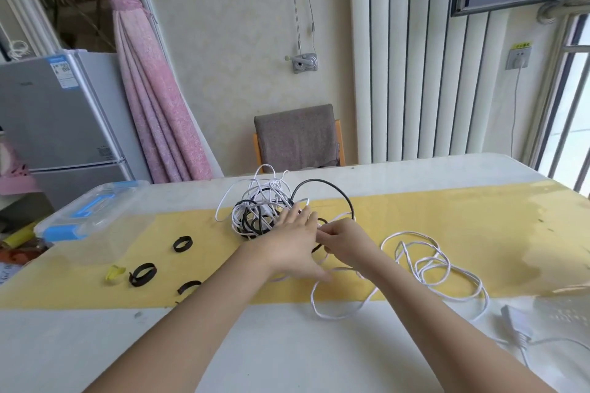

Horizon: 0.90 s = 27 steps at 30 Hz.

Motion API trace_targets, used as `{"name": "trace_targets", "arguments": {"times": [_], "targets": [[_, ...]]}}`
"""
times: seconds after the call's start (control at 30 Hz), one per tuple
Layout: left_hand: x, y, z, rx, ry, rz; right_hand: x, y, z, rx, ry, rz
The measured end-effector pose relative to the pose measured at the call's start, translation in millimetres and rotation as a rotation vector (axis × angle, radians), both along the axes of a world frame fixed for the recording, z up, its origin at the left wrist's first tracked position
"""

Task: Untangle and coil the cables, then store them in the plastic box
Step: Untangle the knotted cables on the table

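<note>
Cable tangle (260, 212) handled on a table (287, 348).
The clear plastic box (86, 217) is set far left; the black-and-white tangle lies mid-table. The left hand (292, 244) is spread flat against it; a thin white cable (409, 232) is pinched by the right hand (346, 241).

At left the plastic box (95, 217) is clear and glossy, with opaque blue clasps. The surface (271, 344) is smooth white, crossed by a shiny yellow band (447, 217). The cables (258, 210) wear smooth plastic sheaths, white and black. The black straps (182, 244) look matt, fabric-like. Upper centre, the chair back (297, 137) is coarse grey cloth.
</note>
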<state>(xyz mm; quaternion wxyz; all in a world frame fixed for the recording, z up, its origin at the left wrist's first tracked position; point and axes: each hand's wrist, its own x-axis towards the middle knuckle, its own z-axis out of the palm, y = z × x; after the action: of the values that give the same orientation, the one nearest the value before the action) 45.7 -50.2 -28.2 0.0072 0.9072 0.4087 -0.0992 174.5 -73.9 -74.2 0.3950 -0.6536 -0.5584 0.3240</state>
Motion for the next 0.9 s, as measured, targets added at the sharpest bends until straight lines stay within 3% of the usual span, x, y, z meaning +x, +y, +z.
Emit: {"name": "trace_targets", "arguments": {"times": [0.13,0.33,0.53,0.6,0.73,0.9], "targets": [[6.1,3.0,-10.4,0.100,-0.100,-0.068,2.8,1.3,0.6,0.077,-0.032,-0.049],[4.3,43.1,26.9,-0.124,-0.032,-0.021,5.8,-5.7,11.1,0.014,-0.171,0.067],[18.3,59.0,13.2,-0.033,0.071,-0.130,5.6,-11.0,19.1,0.000,-0.322,0.105],[13.9,66.4,13.1,-0.035,-0.021,-0.146,10.0,-12.6,22.6,0.008,-0.263,0.090],[6.1,88.4,41.1,0.052,-0.384,-0.091,22.7,-8.5,33.4,0.146,-0.037,-0.064],[2.2,101.0,70.1,0.039,-0.519,-0.040,19.2,-6.4,43.7,0.421,-0.173,-0.150]]}}
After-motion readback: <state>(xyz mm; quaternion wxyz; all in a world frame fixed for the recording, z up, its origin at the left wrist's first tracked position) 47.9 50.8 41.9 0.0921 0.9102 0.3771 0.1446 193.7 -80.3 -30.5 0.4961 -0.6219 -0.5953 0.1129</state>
